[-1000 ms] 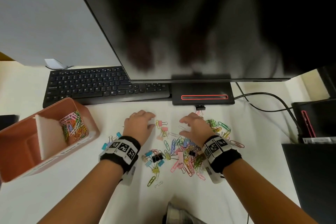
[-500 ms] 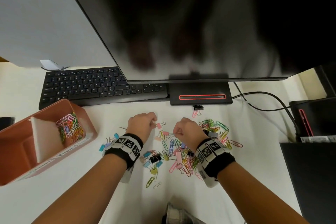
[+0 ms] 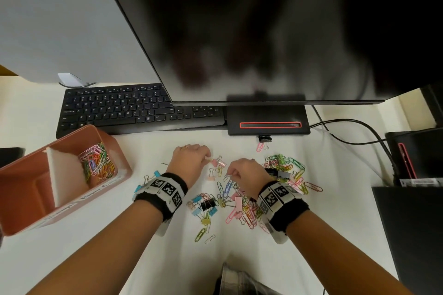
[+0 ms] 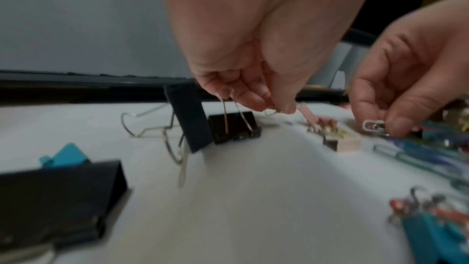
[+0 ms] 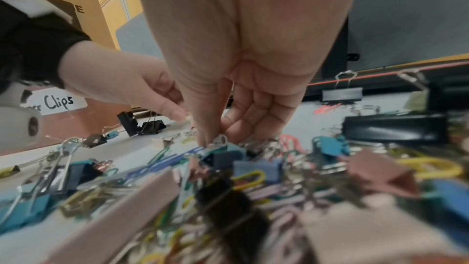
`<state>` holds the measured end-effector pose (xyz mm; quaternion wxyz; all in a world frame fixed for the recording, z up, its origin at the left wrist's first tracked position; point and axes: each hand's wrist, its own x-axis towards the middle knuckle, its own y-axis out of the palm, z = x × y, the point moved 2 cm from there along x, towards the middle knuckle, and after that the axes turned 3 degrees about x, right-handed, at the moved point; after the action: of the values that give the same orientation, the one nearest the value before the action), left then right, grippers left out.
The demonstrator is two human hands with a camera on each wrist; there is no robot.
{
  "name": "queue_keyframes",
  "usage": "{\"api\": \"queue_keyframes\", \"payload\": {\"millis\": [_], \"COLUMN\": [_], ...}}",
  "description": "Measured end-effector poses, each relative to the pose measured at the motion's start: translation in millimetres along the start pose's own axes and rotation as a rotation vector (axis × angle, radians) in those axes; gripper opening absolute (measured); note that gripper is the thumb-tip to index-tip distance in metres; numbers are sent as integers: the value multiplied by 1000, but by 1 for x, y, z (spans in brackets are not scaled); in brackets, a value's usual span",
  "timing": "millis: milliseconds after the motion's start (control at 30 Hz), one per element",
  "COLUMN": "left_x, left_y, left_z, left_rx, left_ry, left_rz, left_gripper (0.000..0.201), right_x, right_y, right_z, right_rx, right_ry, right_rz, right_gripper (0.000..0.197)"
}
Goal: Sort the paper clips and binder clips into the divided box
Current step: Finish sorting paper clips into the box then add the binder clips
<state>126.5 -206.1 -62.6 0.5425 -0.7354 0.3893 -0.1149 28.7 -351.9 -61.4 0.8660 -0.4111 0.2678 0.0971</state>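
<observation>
A salmon divided box (image 3: 121, 151) stands at the left, with coloured paper clips (image 3: 98, 163) in its far compartment behind a white divider (image 3: 60, 175). A mixed pile of paper clips and binder clips (image 3: 239, 201) lies on the white table between my wrists. My left hand (image 3: 208, 156) is curled at the pile's far edge. In the left wrist view my left hand (image 4: 266, 105) pinches a small pale binder clip by its wire loop. My right hand (image 3: 229, 175) pinches a white paper clip (image 4: 373, 125) at the top of the pile.
A black keyboard (image 3: 134, 110) and the monitor base (image 3: 267, 122) lie just behind the hands, under a large dark monitor (image 3: 275, 31). A black binder clip (image 3: 265, 138) sits by the base. Cables (image 3: 359, 127) and black devices (image 3: 417, 151) fill the right side.
A second ago both hands lay with fingers spread over the clips. Their fingers have since curled into pinches, the left on a binder clip, the right on a paper clip.
</observation>
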Motion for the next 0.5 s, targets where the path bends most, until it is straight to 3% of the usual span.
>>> {"api": "queue_keyframes", "payload": {"millis": [100, 300, 500], "left_x": [-20, -56, -50], "left_y": [-11, 16, 25], "left_z": [2, 5, -1], "left_rx": [-166, -119, -43], "left_ry": [64, 119, 123], "left_rz": [-57, 220, 275], "left_gripper": [11, 20, 11], "right_x": [-8, -12, -2], "right_y": [-6, 9, 19], "right_z": [-1, 10, 11], "right_rx": [34, -151, -204], "right_ry": [-55, -213, -256], "right_rz": [33, 153, 85], "right_gripper": [23, 29, 20]}}
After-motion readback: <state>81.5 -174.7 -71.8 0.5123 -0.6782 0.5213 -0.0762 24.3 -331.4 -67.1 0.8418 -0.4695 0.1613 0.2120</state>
